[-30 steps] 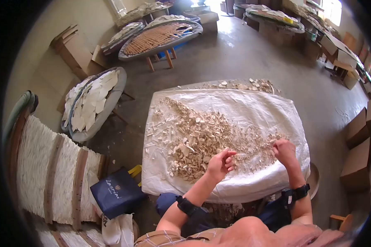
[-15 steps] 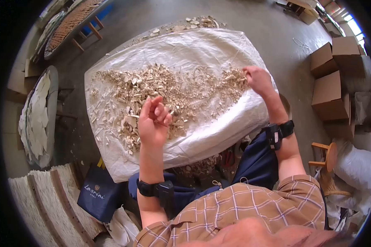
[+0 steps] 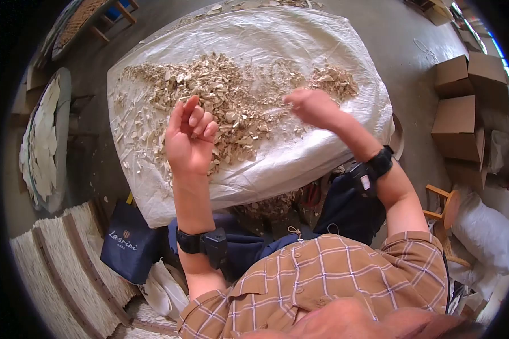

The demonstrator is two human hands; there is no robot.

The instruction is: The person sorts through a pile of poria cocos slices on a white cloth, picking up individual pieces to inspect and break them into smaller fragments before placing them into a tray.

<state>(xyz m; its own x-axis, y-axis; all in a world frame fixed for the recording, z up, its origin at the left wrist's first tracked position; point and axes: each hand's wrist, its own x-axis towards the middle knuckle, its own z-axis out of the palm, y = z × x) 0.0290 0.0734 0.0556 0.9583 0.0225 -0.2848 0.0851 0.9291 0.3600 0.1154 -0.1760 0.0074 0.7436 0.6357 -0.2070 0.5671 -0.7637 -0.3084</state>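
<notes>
A heap of pale, dry chips and flakes (image 3: 220,96) lies spread over a white woven plastic sheet (image 3: 288,178). My left hand (image 3: 189,138) is palm up over the heap's near left side, fingers loosely curled and somewhat apart, with no piece visible in the palm. Above the thinner middle of the chips is my right hand (image 3: 316,108), back up, its fingertips pressed together. Anything between those fingertips is too small or hidden to make out. A smaller pile of chips (image 3: 338,82) sits just beyond the right hand.
Open cardboard boxes (image 3: 455,118) stand at the right, above a wooden stool (image 3: 449,209) and white sacks (image 3: 483,231). At left are a round rack (image 3: 63,135) with pale sheets, a dark blue bag (image 3: 127,240) and ribbed white panels (image 3: 56,271).
My right hand has moved left from the small right-hand pile to the middle of the sheet. My left hand stays over the heap, slightly further left. The view has shifted a little.
</notes>
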